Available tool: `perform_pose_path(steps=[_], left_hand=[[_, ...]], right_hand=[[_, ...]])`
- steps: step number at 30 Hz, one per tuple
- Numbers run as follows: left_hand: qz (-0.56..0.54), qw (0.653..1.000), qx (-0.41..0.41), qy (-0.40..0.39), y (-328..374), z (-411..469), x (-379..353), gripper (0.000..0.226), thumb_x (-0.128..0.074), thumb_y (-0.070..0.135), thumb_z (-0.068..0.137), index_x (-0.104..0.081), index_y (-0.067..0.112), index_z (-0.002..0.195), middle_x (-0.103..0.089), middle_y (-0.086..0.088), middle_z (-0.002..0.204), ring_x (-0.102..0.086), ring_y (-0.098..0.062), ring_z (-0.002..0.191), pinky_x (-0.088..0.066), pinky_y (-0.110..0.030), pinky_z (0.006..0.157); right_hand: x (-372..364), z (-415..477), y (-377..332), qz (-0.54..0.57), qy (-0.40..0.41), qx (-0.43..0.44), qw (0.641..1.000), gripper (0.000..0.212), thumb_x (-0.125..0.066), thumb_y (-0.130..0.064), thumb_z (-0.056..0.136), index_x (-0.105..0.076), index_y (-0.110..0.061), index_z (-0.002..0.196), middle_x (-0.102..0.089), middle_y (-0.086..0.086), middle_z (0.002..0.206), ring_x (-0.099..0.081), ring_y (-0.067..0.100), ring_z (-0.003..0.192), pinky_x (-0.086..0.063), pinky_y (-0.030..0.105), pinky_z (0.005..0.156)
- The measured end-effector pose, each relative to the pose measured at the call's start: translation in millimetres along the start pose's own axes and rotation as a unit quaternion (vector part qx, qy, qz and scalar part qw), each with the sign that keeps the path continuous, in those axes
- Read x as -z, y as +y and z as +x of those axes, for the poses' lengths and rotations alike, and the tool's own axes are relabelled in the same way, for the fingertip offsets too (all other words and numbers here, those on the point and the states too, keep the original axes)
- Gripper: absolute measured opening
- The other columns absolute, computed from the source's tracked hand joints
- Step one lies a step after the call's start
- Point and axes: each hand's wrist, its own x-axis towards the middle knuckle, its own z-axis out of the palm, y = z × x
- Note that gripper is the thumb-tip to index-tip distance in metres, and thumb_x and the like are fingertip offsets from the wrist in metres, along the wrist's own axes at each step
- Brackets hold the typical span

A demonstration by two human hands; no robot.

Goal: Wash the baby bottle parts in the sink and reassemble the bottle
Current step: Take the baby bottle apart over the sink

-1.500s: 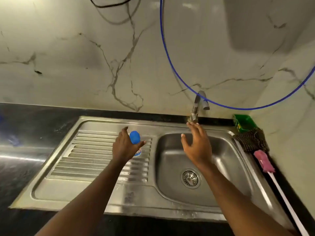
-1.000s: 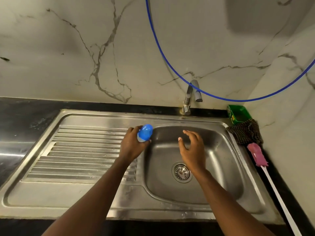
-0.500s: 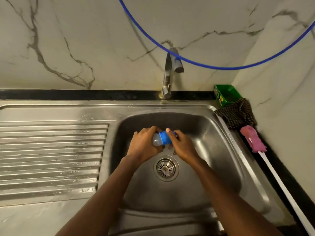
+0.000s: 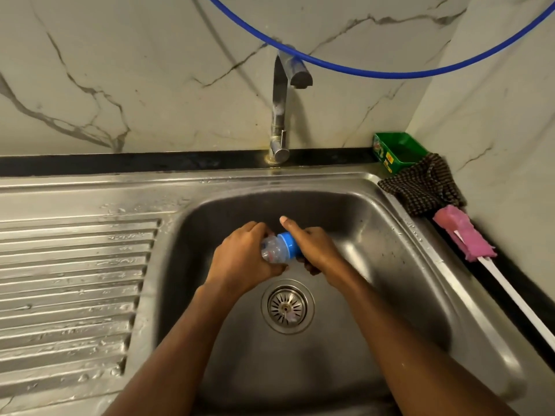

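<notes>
Both hands meet over the middle of the sink (image 4: 390,223) basin, just beyond the round drain strainer (image 4: 287,306), and between them lies the baby bottle (image 4: 277,249), held roughly level and clear of the basin floor. The left hand (image 4: 243,259) wraps the clear body of the bottle, its fingers (image 4: 255,228) curled over the top and the thumb underneath, so the grip is closed around it. The right hand (image 4: 315,250) closes on the blue collar (image 4: 289,246) at the bottle's right end, with the forefinger stretched straight out over the collar toward the far wall and the other fingers folded beneath it. The tap (image 4: 280,109) stands at the far edge of the basin against the marbled wall, its spout pointing right; whether water runs from it cannot be told. A blue hose (image 4: 375,74) sags across the wall just beyond the spout. To the left of the basin the ribbed draining board (image 4: 72,283) carries scattered water drops. At the far right corner sits a green tub (image 4: 399,151), with a dark checked cloth (image 4: 423,184) bunched just nearer, and nearer again a pink sponge brush (image 4: 464,238) lies on the dark bench (image 4: 522,283) along the right wall, its white handle running toward the near right.
</notes>
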Motion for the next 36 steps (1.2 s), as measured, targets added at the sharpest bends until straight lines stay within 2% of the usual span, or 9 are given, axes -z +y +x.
perform_pose_path(steps=[7, 12, 17, 20, 22, 25, 27, 32, 36], left_hand=[[-0.117, 0.989, 0.078, -0.054, -5, 7, 10, 0.044, -0.086, 0.050, 0.058, -0.066, 0.030, 0.091, -0.064, 0.015, 0.076, -0.062, 0.001, 0.068, -0.044, -0.009, 0.056], [-0.244, 0.955, 0.137, -0.096, -8, 14, 24, 0.036, -0.086, 0.049, 0.056, -0.074, 0.024, 0.079, -0.071, 0.005, 0.069, -0.068, -0.006, 0.068, -0.054, -0.018, 0.061], [-0.331, 0.909, 0.174, -0.185, -12, 16, 33, 0.055, -0.081, 0.053, 0.046, -0.076, 0.016, 0.086, -0.076, -0.003, 0.081, -0.073, -0.017, 0.080, -0.060, -0.031, 0.077], [-0.313, 0.922, 0.163, -0.160, -14, 14, 28, 0.050, -0.084, 0.052, 0.049, -0.075, 0.019, 0.086, -0.075, 0.000, 0.078, -0.072, -0.012, 0.077, -0.058, -0.025, 0.070], [-0.237, 0.958, 0.113, -0.115, -12, 11, 20, 0.037, -0.086, 0.047, 0.059, -0.072, 0.025, 0.085, -0.071, 0.006, 0.073, -0.068, -0.004, 0.071, -0.052, -0.015, 0.063], [-0.145, 0.984, 0.038, -0.092, -6, 9, 13, 0.036, -0.083, 0.046, 0.064, -0.066, 0.028, 0.091, -0.064, 0.015, 0.075, -0.064, 0.002, 0.068, -0.048, -0.009, 0.058], [-0.144, 0.982, 0.046, -0.111, -5, 9, 14, 0.034, -0.083, 0.047, 0.065, -0.069, 0.026, 0.087, -0.064, 0.015, 0.071, -0.063, 0.002, 0.064, -0.047, -0.009, 0.054], [-0.272, 0.936, 0.144, -0.173, -20, 9, 38, 0.020, -0.083, 0.037, 0.068, -0.076, 0.019, 0.071, -0.073, 0.001, 0.065, -0.066, -0.004, 0.062, -0.053, -0.020, 0.063], [-0.293, 0.930, 0.177, -0.137, -25, 7, 41, 0.029, -0.081, 0.043, 0.070, -0.076, 0.014, 0.073, -0.073, -0.004, 0.068, -0.068, -0.010, 0.063, -0.055, -0.022, 0.061]], right_hand=[[4, 5, 5, 0.040, -0.035, 0.146, 0.988, 0.048, -0.053, -0.049, 0.091, -0.057, -0.003, 0.078, -0.052, 0.005, 0.064, -0.048, 0.013, 0.056, -0.041, 0.030, 0.055], [22, -5, -10, 0.034, -0.112, 0.252, 0.961, 0.029, -0.052, -0.041, 0.092, -0.060, -0.013, 0.097, -0.059, 0.000, 0.084, -0.056, 0.010, 0.071, -0.049, 0.021, 0.059], [32, -13, -13, 0.051, -0.163, 0.267, 0.948, 0.030, -0.054, -0.037, 0.089, -0.060, -0.016, 0.109, -0.061, 0.004, 0.106, -0.062, 0.021, 0.094, -0.057, 0.034, 0.076], [32, -13, -10, 0.061, -0.162, 0.253, 0.952, 0.023, -0.056, -0.033, 0.091, -0.062, -0.019, 0.108, -0.061, -0.003, 0.110, -0.062, 0.020, 0.100, -0.059, 0.034, 0.079], [27, -12, -10, 0.044, -0.125, 0.203, 0.970, 0.022, -0.053, -0.034, 0.094, -0.064, -0.017, 0.102, -0.065, 0.002, 0.101, -0.066, 0.026, 0.087, -0.058, 0.037, 0.068], [16, -14, -13, -0.061, -0.030, 0.088, 0.994, 0.053, -0.046, -0.060, 0.089, -0.065, -0.011, 0.082, -0.059, 0.006, 0.061, -0.054, 0.020, 0.046, -0.044, 0.028, 0.043], [12, -12, -11, -0.111, -0.038, 0.076, 0.990, 0.062, -0.046, -0.067, 0.085, -0.064, -0.008, 0.076, -0.054, 0.005, 0.056, -0.049, 0.015, 0.046, -0.039, 0.025, 0.045], [39, -10, -17, 0.165, -0.038, 0.209, 0.963, 0.015, -0.053, -0.026, 0.094, -0.061, -0.014, 0.089, -0.061, 0.000, 0.082, -0.058, 0.006, 0.071, -0.045, 0.020, 0.056], [61, 2, 1, 0.074, -0.029, 0.236, 0.969, 0.019, -0.057, -0.034, 0.088, -0.061, -0.022, 0.102, -0.060, -0.001, 0.108, -0.059, 0.010, 0.089, -0.052, 0.020, 0.062]])
